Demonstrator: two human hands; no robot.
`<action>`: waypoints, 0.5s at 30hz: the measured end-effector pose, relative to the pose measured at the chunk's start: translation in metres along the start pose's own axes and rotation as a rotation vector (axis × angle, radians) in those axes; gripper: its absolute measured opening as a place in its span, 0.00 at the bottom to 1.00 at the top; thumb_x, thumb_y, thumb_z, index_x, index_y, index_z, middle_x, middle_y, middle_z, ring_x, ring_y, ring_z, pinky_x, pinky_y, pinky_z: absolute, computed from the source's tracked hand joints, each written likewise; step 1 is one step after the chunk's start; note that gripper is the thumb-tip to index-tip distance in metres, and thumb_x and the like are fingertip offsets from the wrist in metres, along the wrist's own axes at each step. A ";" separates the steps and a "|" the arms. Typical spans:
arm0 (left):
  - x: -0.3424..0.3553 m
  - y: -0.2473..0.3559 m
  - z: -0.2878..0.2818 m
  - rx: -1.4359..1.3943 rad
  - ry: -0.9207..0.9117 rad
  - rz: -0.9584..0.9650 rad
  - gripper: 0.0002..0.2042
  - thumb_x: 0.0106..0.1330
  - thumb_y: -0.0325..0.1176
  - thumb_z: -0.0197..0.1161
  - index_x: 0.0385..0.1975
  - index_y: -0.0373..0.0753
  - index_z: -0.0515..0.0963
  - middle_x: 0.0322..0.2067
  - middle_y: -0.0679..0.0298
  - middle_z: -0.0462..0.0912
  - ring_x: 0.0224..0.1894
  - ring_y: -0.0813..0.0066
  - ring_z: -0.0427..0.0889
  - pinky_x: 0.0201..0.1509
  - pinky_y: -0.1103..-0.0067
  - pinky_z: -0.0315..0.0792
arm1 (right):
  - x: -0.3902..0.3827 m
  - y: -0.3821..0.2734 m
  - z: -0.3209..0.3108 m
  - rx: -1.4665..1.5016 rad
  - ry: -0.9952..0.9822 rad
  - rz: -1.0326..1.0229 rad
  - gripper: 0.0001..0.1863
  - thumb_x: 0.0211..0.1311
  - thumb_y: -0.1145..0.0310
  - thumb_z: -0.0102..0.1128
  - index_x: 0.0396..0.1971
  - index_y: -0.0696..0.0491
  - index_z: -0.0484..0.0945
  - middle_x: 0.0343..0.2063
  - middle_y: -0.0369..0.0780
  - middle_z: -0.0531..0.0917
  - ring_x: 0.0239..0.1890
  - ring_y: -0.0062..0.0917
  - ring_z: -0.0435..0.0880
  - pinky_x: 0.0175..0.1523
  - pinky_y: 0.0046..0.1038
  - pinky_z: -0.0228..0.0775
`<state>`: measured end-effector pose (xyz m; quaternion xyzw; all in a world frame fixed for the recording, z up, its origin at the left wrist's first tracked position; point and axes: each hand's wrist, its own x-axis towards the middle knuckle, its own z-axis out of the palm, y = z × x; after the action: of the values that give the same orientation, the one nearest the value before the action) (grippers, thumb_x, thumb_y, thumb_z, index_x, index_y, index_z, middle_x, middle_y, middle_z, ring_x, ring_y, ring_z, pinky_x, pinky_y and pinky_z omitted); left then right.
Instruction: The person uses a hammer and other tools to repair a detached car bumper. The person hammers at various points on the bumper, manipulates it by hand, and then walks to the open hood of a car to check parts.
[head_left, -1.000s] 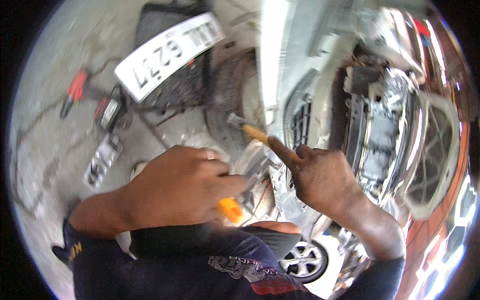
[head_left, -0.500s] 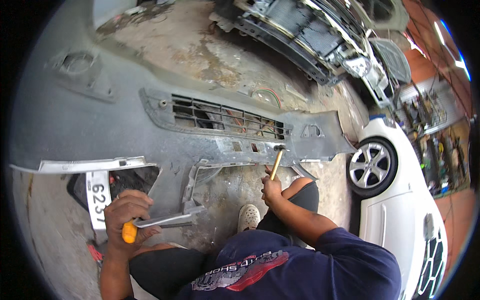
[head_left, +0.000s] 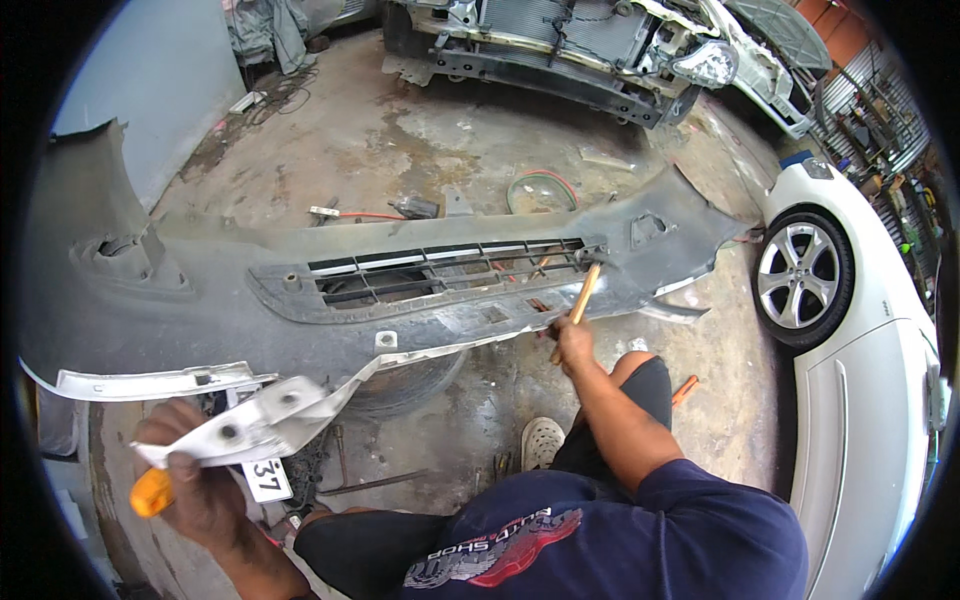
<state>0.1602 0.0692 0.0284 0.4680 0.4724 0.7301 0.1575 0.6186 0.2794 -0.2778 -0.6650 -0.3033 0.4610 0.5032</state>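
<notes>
A large grey car bumper [head_left: 215, 325] lies across in front of me, its inner side facing up. My left hand [head_left: 208, 500] is closed round the white end flange [head_left: 255, 430] of its near edge. A yellow handle [head_left: 152, 492] sticks out from that same hand; the rest of its tool is hidden. My right hand [head_left: 573, 345] grips a hammer [head_left: 587, 290] by its wooden handle. The dark hammer head is at the right end of the bumper's slatted grille [head_left: 440, 270]; whether it touches cannot be told.
Ahead stands a car with its front end stripped [head_left: 560, 50]. A white car with a silver wheel [head_left: 800, 275] is close on my right. On the floor lie an orange-handled tool [head_left: 685, 390], a bent metal bar [head_left: 375, 482], a hose coil [head_left: 540, 190] and a number plate [head_left: 266, 480].
The bumper has tilted, and its near left flange has come up with my left hand, which moved left and nearer. My right hand and the hammer have shifted slightly right. The view has turned.
</notes>
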 end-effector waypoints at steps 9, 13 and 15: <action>0.072 0.110 -0.036 0.044 0.618 -0.122 0.26 0.81 0.45 0.53 0.68 0.31 0.69 0.63 0.50 0.77 0.65 0.61 0.76 0.72 0.64 0.65 | -0.038 -0.154 0.005 -0.379 -0.104 -0.465 0.16 0.57 0.71 0.60 0.44 0.63 0.83 0.32 0.45 0.80 0.31 0.34 0.81 0.40 0.36 0.76; 0.094 0.126 -0.085 0.189 0.652 -0.019 0.28 0.80 0.48 0.53 0.69 0.32 0.69 0.66 0.53 0.74 0.68 0.60 0.72 0.75 0.64 0.60 | -0.045 -0.185 0.023 -0.675 -0.083 -0.758 0.23 0.54 0.71 0.60 0.53 0.53 0.84 0.45 0.53 0.71 0.47 0.49 0.78 0.56 0.42 0.73; 0.093 0.133 -0.090 0.208 0.626 -0.020 0.28 0.79 0.47 0.56 0.69 0.32 0.70 0.67 0.54 0.74 0.69 0.62 0.71 0.75 0.66 0.60 | -0.055 -0.207 0.041 -0.695 -0.113 -0.780 0.24 0.54 0.71 0.60 0.54 0.53 0.84 0.45 0.53 0.72 0.46 0.50 0.79 0.56 0.43 0.73</action>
<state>0.0655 0.0159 0.1789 0.2300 0.5743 0.7848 -0.0368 0.5719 0.3117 -0.0675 -0.6046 -0.6899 0.1469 0.3701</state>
